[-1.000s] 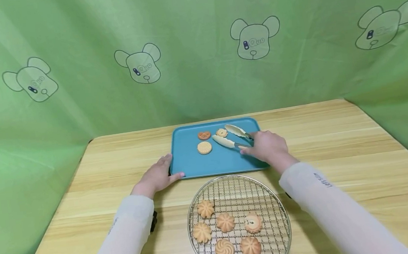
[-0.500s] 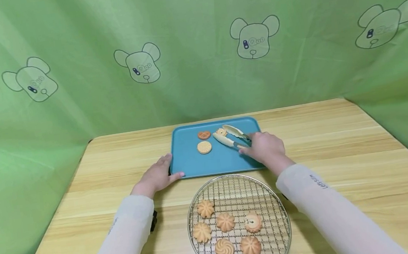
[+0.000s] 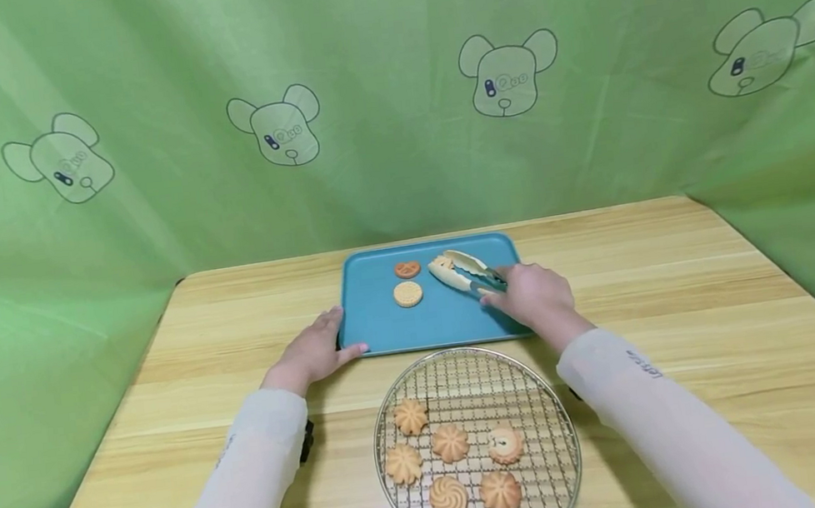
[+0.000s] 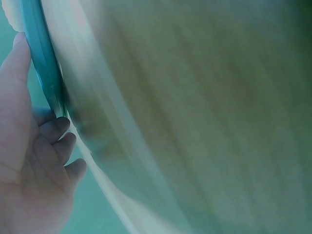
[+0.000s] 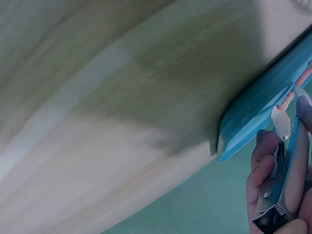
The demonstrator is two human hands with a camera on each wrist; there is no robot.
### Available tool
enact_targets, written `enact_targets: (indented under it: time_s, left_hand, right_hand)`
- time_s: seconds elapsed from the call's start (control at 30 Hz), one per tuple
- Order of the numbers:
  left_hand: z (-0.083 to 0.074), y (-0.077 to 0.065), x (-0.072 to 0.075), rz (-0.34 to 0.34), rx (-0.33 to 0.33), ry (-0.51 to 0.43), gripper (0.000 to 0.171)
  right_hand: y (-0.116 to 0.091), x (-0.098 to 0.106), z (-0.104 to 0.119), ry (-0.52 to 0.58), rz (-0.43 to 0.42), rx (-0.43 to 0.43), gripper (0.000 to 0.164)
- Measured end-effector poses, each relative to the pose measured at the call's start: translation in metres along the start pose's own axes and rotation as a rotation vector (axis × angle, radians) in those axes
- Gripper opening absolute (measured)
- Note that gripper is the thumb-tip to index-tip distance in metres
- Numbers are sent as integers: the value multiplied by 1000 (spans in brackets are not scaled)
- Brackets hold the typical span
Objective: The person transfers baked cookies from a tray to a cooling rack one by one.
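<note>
In the head view, my right hand [image 3: 533, 294] grips a pair of tongs [image 3: 461, 275] with pale scalloped tips over the blue tray [image 3: 378, 324]. Between those tips lies a small cookie [image 3: 442, 263], mostly covered by them. The right wrist view shows fingers wrapped round the tongs' handle [image 5: 287, 180]. My left hand [image 3: 313, 351] holds the tray's near left corner, thumb at the front rim and fingers along the left side. Closer up, the left hand [image 4: 34, 146] has its fingers bent against the tray edge [image 4: 44, 58]. A pretzel-shaped cookie [image 3: 407, 270] and a round biscuit [image 3: 408, 294] lie on the tray.
A round wire rack [image 3: 458, 365] stands on the wooden table [image 3: 684, 298] just in front of the tray. Several cookies rest on it, among them a swirled one [image 3: 448, 499] and flower-shaped ones [image 3: 500, 494]. A green curtain [image 3: 397, 163] hangs behind the table.
The tongs' tips have moved slightly left and drawn closer together around the small cookie. My left hand, the tray and the rack stay where they were.
</note>
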State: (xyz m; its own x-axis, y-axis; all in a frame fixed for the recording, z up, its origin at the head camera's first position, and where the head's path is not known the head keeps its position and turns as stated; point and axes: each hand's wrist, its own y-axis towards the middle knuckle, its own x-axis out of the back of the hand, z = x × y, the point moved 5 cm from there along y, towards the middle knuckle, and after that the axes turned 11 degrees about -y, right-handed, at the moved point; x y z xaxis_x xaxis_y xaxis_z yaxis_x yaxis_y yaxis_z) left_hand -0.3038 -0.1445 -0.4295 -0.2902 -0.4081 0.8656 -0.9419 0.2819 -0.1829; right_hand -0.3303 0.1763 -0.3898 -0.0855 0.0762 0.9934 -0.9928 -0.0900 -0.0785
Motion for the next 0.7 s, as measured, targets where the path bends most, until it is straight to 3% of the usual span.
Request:
enact_targets:
  time_s: [0.7]
  left_hand:
    - [-2, -2, 1, -5, -5, -10, 90]
  right_hand:
    - [-28, 13, -26, 79, -91, 65, 75]
